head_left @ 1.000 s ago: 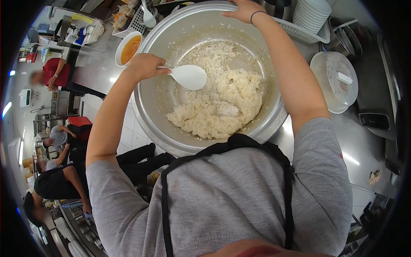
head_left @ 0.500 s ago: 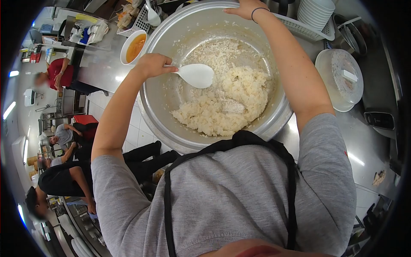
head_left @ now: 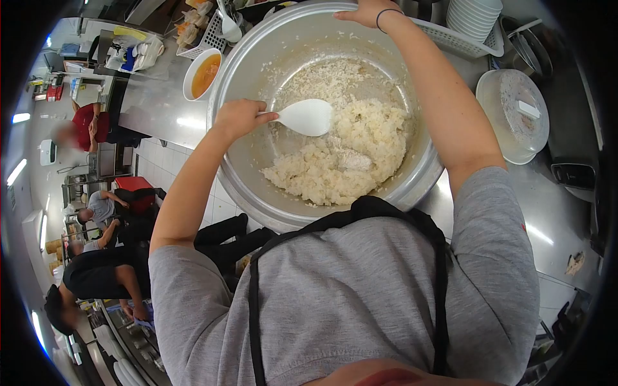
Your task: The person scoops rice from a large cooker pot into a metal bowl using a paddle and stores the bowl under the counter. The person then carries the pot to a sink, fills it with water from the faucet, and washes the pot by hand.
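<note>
My left hand [head_left: 239, 120] is closed round the handle of a white rice paddle [head_left: 308, 118]. The paddle's blade is inside a large round metal pot [head_left: 226, 77], its tip against the left side of the heaped cooked rice [head_left: 370, 128]. At the pot's far rim is my right hand [head_left: 374, 11], with the thumb on the rim and the other fingers partly cut off by the frame edge; it appears to grip the rim. A thin layer of rice grains covers the pot's far inner floor.
Left of the pot stands a white bowl of orange liquid [head_left: 205, 76] on the steel counter [head_left: 154, 106]. A white basket [head_left: 450, 40] with stacked bowls [head_left: 475, 18] and a clear-lidded container [head_left: 513, 116] are to the right. Several people [head_left: 103, 273] are at the left.
My left hand has moved the paddle a little to the right and down, bringing the blade up to the rice heap. My right hand remains at the rim.
</note>
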A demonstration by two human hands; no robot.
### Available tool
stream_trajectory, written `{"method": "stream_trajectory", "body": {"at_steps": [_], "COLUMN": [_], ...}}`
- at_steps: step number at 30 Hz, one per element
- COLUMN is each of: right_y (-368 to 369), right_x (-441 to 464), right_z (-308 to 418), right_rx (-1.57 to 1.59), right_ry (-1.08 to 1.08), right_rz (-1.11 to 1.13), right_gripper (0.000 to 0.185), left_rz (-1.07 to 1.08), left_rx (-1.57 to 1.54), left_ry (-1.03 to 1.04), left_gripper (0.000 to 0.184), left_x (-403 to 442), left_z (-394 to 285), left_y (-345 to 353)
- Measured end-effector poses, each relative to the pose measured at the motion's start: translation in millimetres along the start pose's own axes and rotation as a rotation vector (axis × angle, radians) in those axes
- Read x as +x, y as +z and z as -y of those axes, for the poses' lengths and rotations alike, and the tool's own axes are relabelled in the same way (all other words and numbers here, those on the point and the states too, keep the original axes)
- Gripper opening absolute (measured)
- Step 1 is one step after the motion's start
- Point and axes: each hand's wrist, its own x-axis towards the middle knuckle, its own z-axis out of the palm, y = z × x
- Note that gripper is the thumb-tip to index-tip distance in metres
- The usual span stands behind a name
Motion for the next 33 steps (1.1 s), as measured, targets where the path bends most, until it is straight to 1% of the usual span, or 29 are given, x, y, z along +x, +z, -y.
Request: {"method": "stream_trajectory", "body": {"at_steps": [1, 3, 4, 6, 7, 9, 10, 11, 14, 16, 17, 19, 20, 22, 23, 25, 27, 28, 29, 33], "right_y": [-0.2, 0.7, 1.7, 4.0, 6.4, 7.0, 5.8, 3.9, 5.5, 4.2, 3.7, 0.0, -1.5, -0.7, -0.1, 0.0, -0.5, 0.2, 0.2, 2.1], "right_x": [0.3, -0.3, -1.4, -0.8, 2.3, 5.7, 4.1, 2.5, 5.3, 3.8, 2.5, 0.5, -0.4, -0.6, -0.3, -0.6, -0.7, -0.3, 0.8, 3.2], "right_z": [-0.2, 0.6, -0.4, -6.6, -9.9, -11.0, -11.0, -12.1, -17.5, -16.5, -15.8, -13.3, -11.5, -12.1, -11.9, -10.7, -11.1, -10.7, -11.0, -12.7], "right_rx": [-0.004, -0.010, -0.014, -0.021, -0.015, -0.008, 0.003, 0.012, 0.001, 0.003, 0.002, 0.015, 0.022, 0.034, 0.045, 0.040, 0.032, 0.019, 0.007, 0.012], "right_ry": [-0.011, -0.020, -0.024, -0.023, -0.060, -0.102, -0.091, -0.076, -0.096, -0.090, -0.089, -0.066, -0.049, -0.057, -0.060, -0.057, -0.051, -0.053, -0.054, -0.075], "right_rz": [0.007, 0.011, -0.008, -0.033, -0.041, -0.055, -0.039, -0.023, -0.009, -0.015, -0.017, 0.002, 0.027, 0.018, 0.007, 0.011, 0.011, 0.011, 0.010, 0.015], "right_gripper": [0.066, 0.066, 0.066, 0.067, 0.067, 0.068, 0.068, 0.068, 0.068, 0.067, 0.067, 0.066, 0.066, 0.066, 0.065, 0.065, 0.065, 0.065, 0.065, 0.065], "left_rz": [-0.003, -0.085, -0.090, -0.116, -0.116, -0.305, -0.368, -0.370, -0.364, -0.433, -0.432, -0.399, -0.399, -0.367, -0.366, -0.390, -0.390, -0.353, -0.317, -0.327], "left_rx": [0.001, 0.075, 0.076, 0.129, 0.134, 0.225, 0.246, 0.250, 0.283, 0.324, 0.331, 0.345, 0.347, 0.365, 0.367, 0.255, 0.227, 0.183, 0.138, 0.111], "left_ry": [0.001, 0.048, 0.056, 0.143, 0.144, 0.334, 0.394, 0.401, 0.368, 0.276, 0.280, -0.005, -0.006, -0.087, -0.090, -0.135, -0.120, -0.141, -0.162, -0.182], "left_gripper": [0.047, 0.046, 0.046, 0.043, 0.043, 0.041, 0.039, 0.039, 0.039, 0.042, 0.042, 0.044, 0.044, 0.047, 0.047, 0.048, 0.047, 0.046, 0.046, 0.045], "left_x": [1.4, 6.1, 7.7, 9.8, 9.1, 8.2, 9.2, 10.4, 16.3, 18.2, 18.3, 18.7, 20.8, 25.1, 27.2, 31.1, 28.1, 22.3, 20.0, 11.2], "left_z": [-6.4, -25.7, -35.4, -54.0, -65.2, -87.5, -94.5, -95.8, -88.3, -63.5, -52.0, -31.3, -23.6, -10.7, -9.3, -13.8, -12.8, -17.0, -20.1, -25.6], "left_y": [0.5, 2.9, 0.3, -8.7, -12.7, -19.5, -21.2, -26.8, -43.4, -53.4, -57.1, -61.0, -57.5, -39.6, -27.4, -1.8, 16.8, 22.8, 25.8, 24.4]}}
